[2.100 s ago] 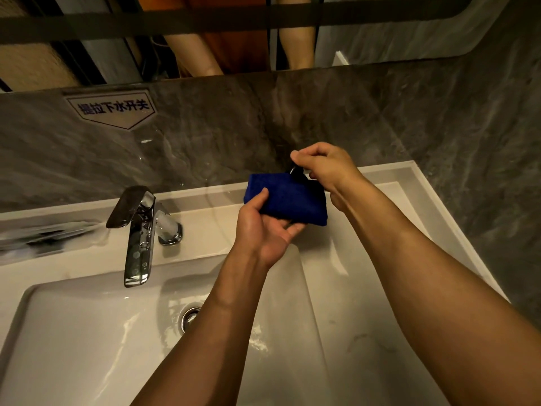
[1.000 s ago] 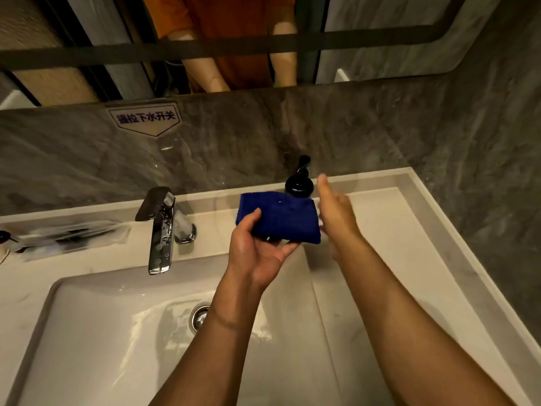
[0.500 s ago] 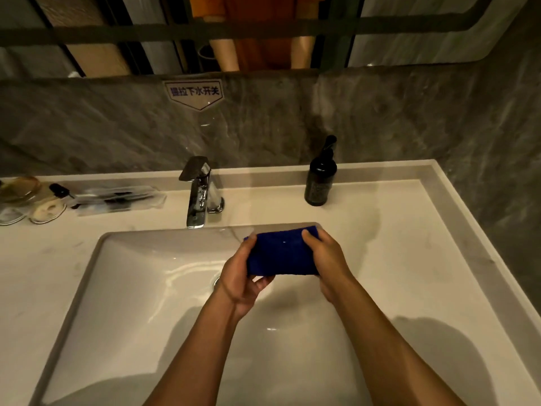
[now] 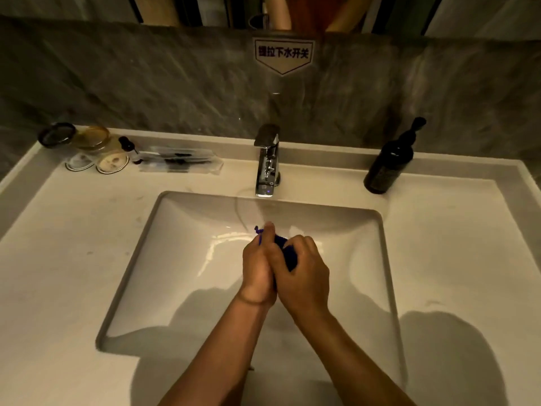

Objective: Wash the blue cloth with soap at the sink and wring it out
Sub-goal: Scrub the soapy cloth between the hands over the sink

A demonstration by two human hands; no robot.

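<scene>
blue cloth (image 4: pixel 288 253) bunched small between both palms over the sink (image 4: pixel 152 259).

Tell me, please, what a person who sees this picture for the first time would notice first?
First, the two hands pressed together over the middle of the sink basin, the left hand and right hand squeezing a bunched blue cloth between them. Next, the chrome faucet behind the basin, and the dark soap bottle on the counter to its right.
</scene>
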